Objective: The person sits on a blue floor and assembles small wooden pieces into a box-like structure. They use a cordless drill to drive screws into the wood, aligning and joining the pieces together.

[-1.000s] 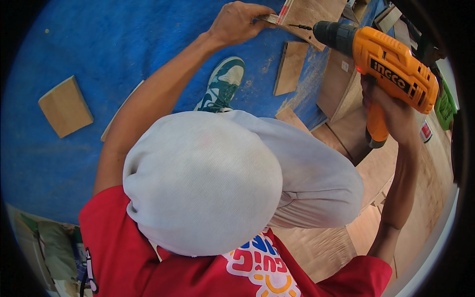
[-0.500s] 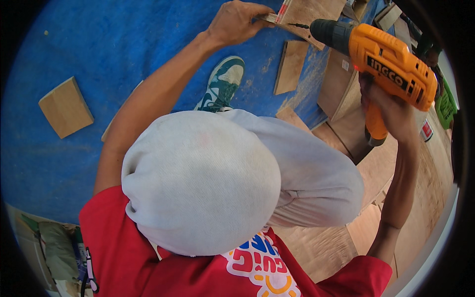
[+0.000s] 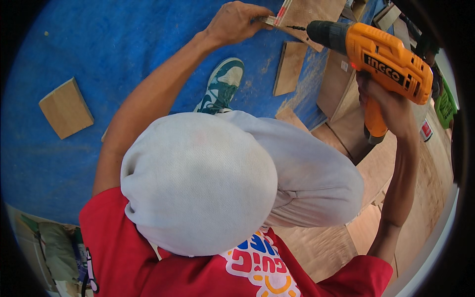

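Note:
My right hand (image 3: 388,103) is wrapped round the handle of an orange cordless drill (image 3: 383,59) held sideways. Its black chuck and dark drill bit (image 3: 297,28) point left, toward a wooden board (image 3: 311,14) at the top. Whether the bit's tip touches wood, I cannot tell. At the board's left edge, my left hand (image 3: 236,22) is closed with fingers and thumb pinching a narrow strip of wood (image 3: 269,20). Red marks run along the board's edge beside that strip.
A blue tarp (image 3: 148,29) covers the floor at left, with a loose wood block (image 3: 66,108) on it. Another wood piece (image 3: 290,68) lies below the board. Wooden panels (image 3: 339,86) stand at right. My bent knee (image 3: 321,183) and green-and-white shoe (image 3: 222,84) are between my arms.
The drill and my right hand have shifted slightly left, bringing the chuck a little nearer the board. My left hand keeps its grip in nearly the same place.

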Demonstrator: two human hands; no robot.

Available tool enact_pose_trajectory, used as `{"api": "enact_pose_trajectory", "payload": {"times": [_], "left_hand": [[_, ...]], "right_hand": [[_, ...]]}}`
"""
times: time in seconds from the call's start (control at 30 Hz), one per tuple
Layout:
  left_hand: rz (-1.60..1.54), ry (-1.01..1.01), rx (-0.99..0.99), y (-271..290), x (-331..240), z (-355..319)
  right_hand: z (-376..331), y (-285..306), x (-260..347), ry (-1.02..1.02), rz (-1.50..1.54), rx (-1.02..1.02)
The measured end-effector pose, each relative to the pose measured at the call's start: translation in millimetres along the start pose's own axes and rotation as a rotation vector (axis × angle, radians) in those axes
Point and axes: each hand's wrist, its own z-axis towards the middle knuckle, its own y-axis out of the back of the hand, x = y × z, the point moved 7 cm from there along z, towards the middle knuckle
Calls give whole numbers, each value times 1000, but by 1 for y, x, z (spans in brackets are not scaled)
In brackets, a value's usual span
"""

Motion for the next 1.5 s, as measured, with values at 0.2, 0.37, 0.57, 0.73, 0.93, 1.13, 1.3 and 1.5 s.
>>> {"api": "enact_pose_trajectory", "payload": {"times": [0.2, 0.37, 0.57, 0.73, 0.93, 1.13, 1.3, 1.5], "left_hand": [[-35, 21, 30, -1, 1, -1], [-34, -6, 32, -2, 0, -1], [14, 36, 46, -4, 2, -2], [-15, 32, 34, -3, 4, -1], [21, 3, 28, -4, 7, -2], [15, 6, 26, -5, 8, -3], [43, -4, 23, -10, 13, -8], [133, 37, 76, -17, 23, -13]], "right_hand": [[1, 0, -5, -27, -32, 0], [-3, -2, -6, 17, -59, -45], [-1, -4, -12, -6, -50, -14], [3, -5, -11, 4, -28, 3], [4, -7, -12, 3, -21, -9], [1, -11, -16, 6, -59, -14], [5, -9, -20, -33, -66, -7], [7, -9, -25, -31, -90, -70]]}}
